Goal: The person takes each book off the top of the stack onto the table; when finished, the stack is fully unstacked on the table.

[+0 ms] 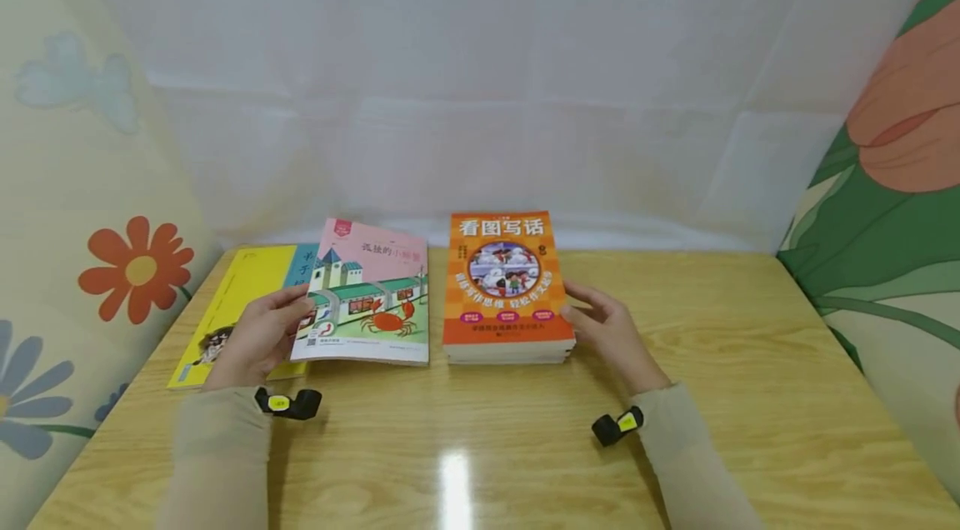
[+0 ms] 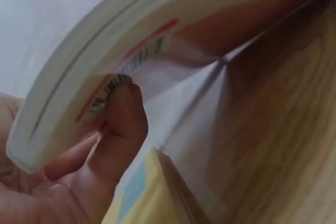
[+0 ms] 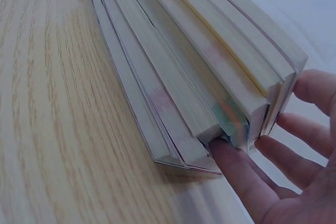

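My left hand (image 1: 258, 338) grips the left edge of a pink book with a crab on its cover (image 1: 371, 297). In the left wrist view that pink book (image 2: 105, 51) is raised off the table, and a finger (image 2: 123, 114) presses its barcoded back cover from below. Under it lies a yellow book (image 1: 225, 305), whose corner (image 2: 142, 198) shows beneath my hand. An orange-covered book tops a stack of several books (image 1: 506, 288). My right hand (image 1: 611, 334) rests against the stack's right side. Close up, its thumb (image 3: 236, 174) touches the stack's (image 3: 199, 61) lower corner, fingers straight.
The wooden table (image 1: 480, 447) has bare room in front and to the right of the books. A white cloth (image 1: 480, 97) hangs behind it. Flowered cloth walls stand at the left (image 1: 90, 222) and right (image 1: 892, 205).
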{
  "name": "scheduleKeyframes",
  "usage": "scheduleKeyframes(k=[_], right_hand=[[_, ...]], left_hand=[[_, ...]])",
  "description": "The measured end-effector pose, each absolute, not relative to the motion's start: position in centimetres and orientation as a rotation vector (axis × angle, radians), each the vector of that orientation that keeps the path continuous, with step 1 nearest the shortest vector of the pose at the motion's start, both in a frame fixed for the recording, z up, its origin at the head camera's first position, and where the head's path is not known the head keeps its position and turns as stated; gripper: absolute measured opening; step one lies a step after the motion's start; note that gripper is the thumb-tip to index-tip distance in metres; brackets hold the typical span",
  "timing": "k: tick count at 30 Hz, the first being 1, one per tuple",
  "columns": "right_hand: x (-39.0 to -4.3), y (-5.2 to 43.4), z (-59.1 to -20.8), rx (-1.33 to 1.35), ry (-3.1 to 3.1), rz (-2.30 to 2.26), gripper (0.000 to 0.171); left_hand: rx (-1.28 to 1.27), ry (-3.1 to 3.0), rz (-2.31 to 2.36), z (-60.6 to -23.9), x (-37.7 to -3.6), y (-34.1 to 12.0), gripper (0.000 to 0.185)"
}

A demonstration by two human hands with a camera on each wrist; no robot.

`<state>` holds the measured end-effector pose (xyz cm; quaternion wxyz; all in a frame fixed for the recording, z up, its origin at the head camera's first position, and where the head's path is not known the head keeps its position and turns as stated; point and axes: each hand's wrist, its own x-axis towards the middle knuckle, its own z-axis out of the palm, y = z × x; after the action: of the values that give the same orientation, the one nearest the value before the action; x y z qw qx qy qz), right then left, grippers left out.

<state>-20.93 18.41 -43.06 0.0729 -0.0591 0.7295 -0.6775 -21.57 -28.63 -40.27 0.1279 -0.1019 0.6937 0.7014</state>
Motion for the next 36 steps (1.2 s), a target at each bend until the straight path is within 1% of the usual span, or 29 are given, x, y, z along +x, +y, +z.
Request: scheduleKeyframes(k=[11, 17, 22, 29, 33, 36], right_hand=[[-20.9, 18.6, -43.1, -0.182, 2.212, -2.03, 0.053], [-20.7, 18.6, -42.9, -0.189, 2.235, -2.01, 0.054], [-20.8, 18.6, -42.9, -0.178, 2.23, -2.008, 0.054], [-20.8, 18.5, -42.8, -0.164, 2.224, -2.011, 0.055], [-20.8, 18.3, -42.9, -0.133, 2.204, -2.036, 0.055], [-20.7, 18.1, -42.9, -0.109, 2.184, -2.07, 0.055]], left_hand=[[-0.354, 2.431, 1.518, -40.8, -21.9, -26.6, 0.06], [-0.269, 2.541, 1.279, -40.7, -21.8, -25.6, 0.06], [-0.245, 2.578, 1.19, -39.9, -21.3, -25.1, 0.062], [-0.227, 2.621, 1.081, -38.8, -21.0, -23.7, 0.071], [-0.197, 2.642, 1.121, -38.6, -20.9, -22.5, 0.069], [-0.115, 2.698, 1.2, -38.7, -21.0, -21.2, 0.064]])
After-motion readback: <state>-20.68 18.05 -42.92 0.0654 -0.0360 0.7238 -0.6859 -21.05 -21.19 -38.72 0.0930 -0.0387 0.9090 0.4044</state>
